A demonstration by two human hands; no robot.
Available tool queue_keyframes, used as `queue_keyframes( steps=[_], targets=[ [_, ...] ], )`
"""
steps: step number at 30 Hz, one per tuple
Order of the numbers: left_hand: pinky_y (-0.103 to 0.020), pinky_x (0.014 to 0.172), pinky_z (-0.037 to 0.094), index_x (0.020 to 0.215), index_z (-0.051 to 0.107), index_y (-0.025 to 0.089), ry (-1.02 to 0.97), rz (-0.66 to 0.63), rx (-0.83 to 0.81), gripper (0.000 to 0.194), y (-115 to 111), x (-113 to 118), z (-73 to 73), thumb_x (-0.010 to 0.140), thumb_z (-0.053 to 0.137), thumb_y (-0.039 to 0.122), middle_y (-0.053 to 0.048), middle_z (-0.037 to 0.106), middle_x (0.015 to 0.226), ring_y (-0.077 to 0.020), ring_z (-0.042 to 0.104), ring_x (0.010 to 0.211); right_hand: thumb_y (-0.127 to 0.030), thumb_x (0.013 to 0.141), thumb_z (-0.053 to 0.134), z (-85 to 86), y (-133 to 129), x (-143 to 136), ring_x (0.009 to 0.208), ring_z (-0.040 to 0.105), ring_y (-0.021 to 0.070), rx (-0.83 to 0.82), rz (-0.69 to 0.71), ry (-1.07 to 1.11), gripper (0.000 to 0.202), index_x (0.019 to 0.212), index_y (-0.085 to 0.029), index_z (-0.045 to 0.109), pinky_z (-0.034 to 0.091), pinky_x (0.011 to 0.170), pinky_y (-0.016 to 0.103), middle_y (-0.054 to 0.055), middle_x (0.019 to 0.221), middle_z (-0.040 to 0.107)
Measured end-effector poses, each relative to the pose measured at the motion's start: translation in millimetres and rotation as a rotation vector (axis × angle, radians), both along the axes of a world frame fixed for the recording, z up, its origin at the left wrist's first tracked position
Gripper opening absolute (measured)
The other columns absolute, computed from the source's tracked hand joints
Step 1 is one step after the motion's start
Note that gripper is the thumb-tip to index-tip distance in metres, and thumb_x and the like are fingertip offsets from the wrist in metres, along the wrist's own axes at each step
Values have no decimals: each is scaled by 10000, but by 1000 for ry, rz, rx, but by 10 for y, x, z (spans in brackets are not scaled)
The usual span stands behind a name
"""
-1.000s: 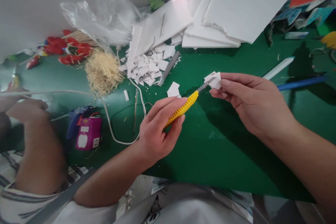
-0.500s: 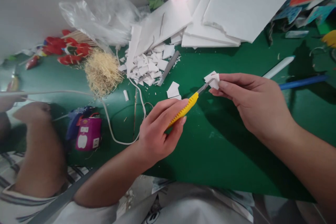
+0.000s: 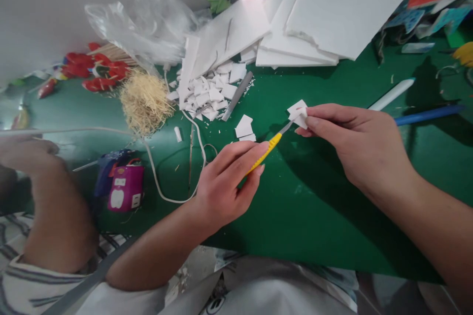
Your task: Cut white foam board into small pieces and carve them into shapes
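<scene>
My left hand is wrapped round a yellow utility knife, its blade pointing up and to the right. A small white foam piece is pinched between the thumb and fingers of my right hand. The knife's tip meets the lower left of that piece; how deep it goes I cannot tell. Two loose white foam scraps lie on the green table, just beyond my left hand. Further back sits a heap of cut foam bits with a grey strip against it.
White foam boards are stacked at the back. Straw-like shreds, a clear plastic bag, a white cable and a purple power adapter lie left. White and blue pens rest right. Another person's arm reaches in at far left.
The knife has tilted slightly and shifted a little in my left hand, its blade still at the foam piece. The other person's hand at far left has moved left.
</scene>
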State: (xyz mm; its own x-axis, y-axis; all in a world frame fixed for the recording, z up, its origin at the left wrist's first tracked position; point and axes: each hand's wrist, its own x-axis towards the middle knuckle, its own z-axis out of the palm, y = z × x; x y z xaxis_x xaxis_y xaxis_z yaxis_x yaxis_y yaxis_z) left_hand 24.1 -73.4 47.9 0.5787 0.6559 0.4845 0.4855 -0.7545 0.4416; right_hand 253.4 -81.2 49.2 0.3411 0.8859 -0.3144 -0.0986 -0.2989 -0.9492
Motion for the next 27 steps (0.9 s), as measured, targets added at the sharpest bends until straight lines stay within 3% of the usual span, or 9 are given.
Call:
queue_keyframes(
  steps=[9,18,27],
  targets=[
    [-233,971,603,1241,692,161,68,-12,81,354,12,2,3,924,656,7,-90,756,1159,-146,749,1058,-266,830,812,4,9,2,817,771,216,-19,28,-99,67,801,-326,818,624,885,429,-7,824,788],
    [-267,951,629,1225,702,219,83,5,83,372,21,0,-9,931,628,4,-69,753,1159,-160,753,1066,-243,826,804,16,11,24,784,759,207,-8,49,-113,94,790,-329,815,622,838,411,-16,784,783],
    [-229,1020,597,1302,644,167,-2,-31,-47,389,-6,13,13,933,650,42,-76,764,1203,-146,736,1103,-268,806,812,21,0,10,807,776,197,-8,41,-120,67,825,-331,825,627,882,407,-25,826,802]
  ],
)
